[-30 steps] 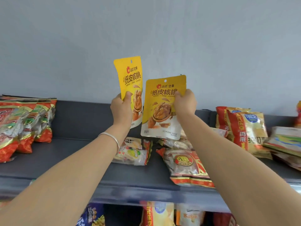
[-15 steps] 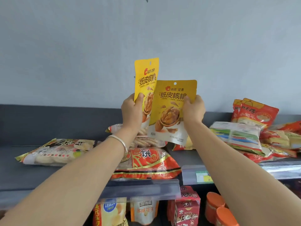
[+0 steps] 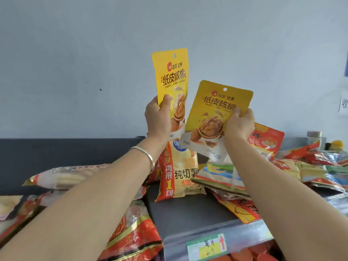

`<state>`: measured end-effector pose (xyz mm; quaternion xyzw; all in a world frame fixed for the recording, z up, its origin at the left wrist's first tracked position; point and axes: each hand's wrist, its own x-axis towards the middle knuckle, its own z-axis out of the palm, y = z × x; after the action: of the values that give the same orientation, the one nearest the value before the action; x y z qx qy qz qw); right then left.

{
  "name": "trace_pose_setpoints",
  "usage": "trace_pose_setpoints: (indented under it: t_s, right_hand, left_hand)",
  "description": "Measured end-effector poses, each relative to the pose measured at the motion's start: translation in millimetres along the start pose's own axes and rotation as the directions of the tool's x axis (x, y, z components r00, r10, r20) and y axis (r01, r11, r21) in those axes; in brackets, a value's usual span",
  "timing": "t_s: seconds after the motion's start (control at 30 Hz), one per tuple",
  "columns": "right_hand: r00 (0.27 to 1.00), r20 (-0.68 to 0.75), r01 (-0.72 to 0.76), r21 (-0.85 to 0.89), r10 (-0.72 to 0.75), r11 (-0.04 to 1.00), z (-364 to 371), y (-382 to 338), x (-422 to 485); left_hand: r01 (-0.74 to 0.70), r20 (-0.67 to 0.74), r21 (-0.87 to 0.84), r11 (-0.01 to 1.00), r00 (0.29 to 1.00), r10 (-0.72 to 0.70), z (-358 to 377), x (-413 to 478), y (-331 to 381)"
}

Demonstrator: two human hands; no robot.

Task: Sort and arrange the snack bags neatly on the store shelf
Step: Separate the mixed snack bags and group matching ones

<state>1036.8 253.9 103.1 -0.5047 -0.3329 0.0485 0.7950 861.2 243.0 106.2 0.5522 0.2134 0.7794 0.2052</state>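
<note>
Yellow, print side toward us, the upright pouch (image 3: 170,72) stands left of centre against the pale wall (image 3: 75,72). Our left hand (image 3: 158,117) grips its lower left edge, thumb across the front, with a silver bracelet (image 3: 148,157) on the wrist. Just right, the tilted pouch (image 3: 216,113) overlaps its bottom corner; our right hand (image 3: 239,125) pinches the right edge, thumb on the print. Below both, loose snack bags (image 3: 180,176) lie on the grey shelf (image 3: 188,213).
</note>
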Motion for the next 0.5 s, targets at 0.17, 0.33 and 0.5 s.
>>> trace_pose_setpoints:
  t_s: [0.17,0.33,0.5]
  right_hand:
    - [0.985,-0.148,-0.075,0.101,0.09,0.992,-1.5,22.4,44.1]
    - [0.995,-0.04,-0.093,0.062,0.096,0.994,8.5,54.8,84.2]
    - [0.964,0.24,-0.158,0.168,0.115,0.973,23.9,71.7,120.5]
  left_hand:
    - [0.008,0.044,-0.018,1.0,0.999,-0.007,38.1,3.9,-27.2]
    - [0.0,0.07,0.098,0.995,0.998,-0.007,74.1,6.2,-58.1]
    - [-0.073,0.024,0.298,0.952,0.997,0.069,100.6,11.9,-77.7]
